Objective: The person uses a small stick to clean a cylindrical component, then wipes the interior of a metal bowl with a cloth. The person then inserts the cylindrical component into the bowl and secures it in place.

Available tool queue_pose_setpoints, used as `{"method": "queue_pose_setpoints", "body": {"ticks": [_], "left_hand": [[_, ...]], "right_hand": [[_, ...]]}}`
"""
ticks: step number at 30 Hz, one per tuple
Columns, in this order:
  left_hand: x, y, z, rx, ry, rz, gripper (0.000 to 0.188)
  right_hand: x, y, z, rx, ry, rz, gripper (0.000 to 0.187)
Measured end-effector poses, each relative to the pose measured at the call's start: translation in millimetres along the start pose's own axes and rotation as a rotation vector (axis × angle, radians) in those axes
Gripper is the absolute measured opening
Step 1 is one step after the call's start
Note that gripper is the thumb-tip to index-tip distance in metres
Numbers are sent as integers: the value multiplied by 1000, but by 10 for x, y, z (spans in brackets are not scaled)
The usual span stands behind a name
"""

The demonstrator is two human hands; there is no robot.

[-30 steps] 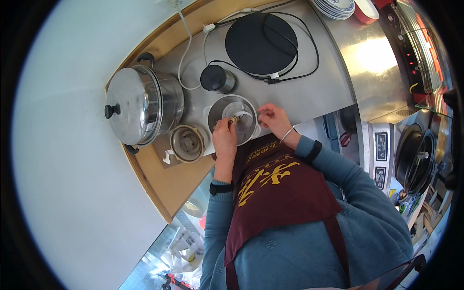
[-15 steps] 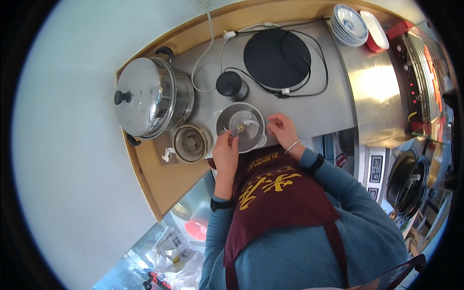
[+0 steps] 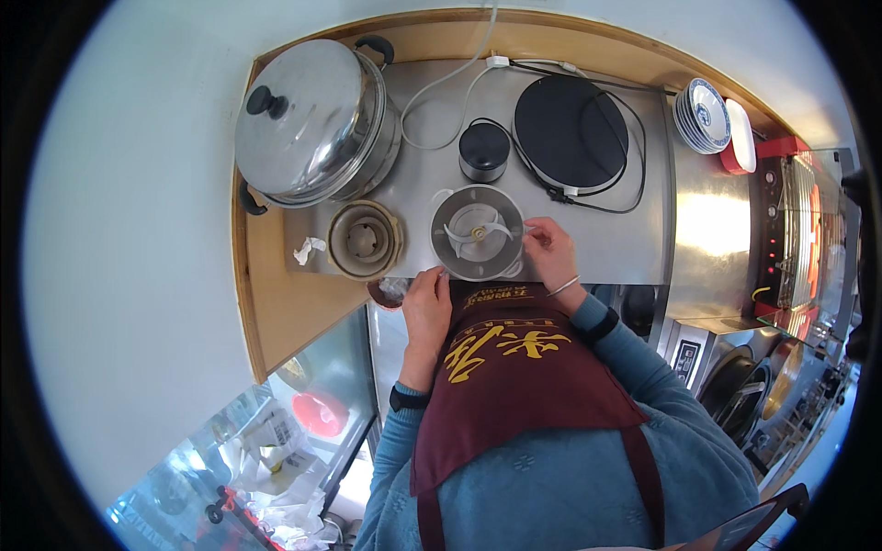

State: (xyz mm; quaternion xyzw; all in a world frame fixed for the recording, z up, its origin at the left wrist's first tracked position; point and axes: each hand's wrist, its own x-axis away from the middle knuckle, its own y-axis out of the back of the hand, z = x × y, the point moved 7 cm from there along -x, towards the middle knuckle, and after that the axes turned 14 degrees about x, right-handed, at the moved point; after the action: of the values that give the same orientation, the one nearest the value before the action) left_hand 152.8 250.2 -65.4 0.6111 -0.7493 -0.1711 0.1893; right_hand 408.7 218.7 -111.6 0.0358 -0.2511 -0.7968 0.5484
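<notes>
Blender jar, now nearer counter edge.

Both hands grip blender jar on steel counter

A pale, plain wall fills the nine o'clock side, meeting a light wooden counter edge that frames a brushed stainless-steel worktop. Bright light glares off the steel panel at three o'clock, beside a metal appliance with red glowing lights. Toward seven o'clock sits what seems to be a glass-fronted display case, its contents unclear through the reflections.
</notes>
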Motion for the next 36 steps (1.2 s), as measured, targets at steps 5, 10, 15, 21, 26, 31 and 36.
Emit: {"method": "queue_pose_setpoints", "body": {"ticks": [5,10,15,21,26,31,36], "left_hand": [[-15,-17,35,-7,-7,29,13],[-5,-26,44,18,-41,17,13],[-11,3,101,13,-25,31,13],[-15,58,171,18,-32,22,13],[-21,47,203,42,-32,46,13],[-24,52,185,37,-32,51,12],[-163,-86,11,51,-87,53,18]], "right_hand": [[-2,-250,514,222,222,53,25],[-46,-538,794,533,465,38,23],[-70,-626,864,561,591,-8,22],[-79,-590,821,490,474,84,17],[-88,-615,800,501,450,108,21],[-76,-638,776,567,566,51,30],[-116,-572,589,456,381,77,32]]}}
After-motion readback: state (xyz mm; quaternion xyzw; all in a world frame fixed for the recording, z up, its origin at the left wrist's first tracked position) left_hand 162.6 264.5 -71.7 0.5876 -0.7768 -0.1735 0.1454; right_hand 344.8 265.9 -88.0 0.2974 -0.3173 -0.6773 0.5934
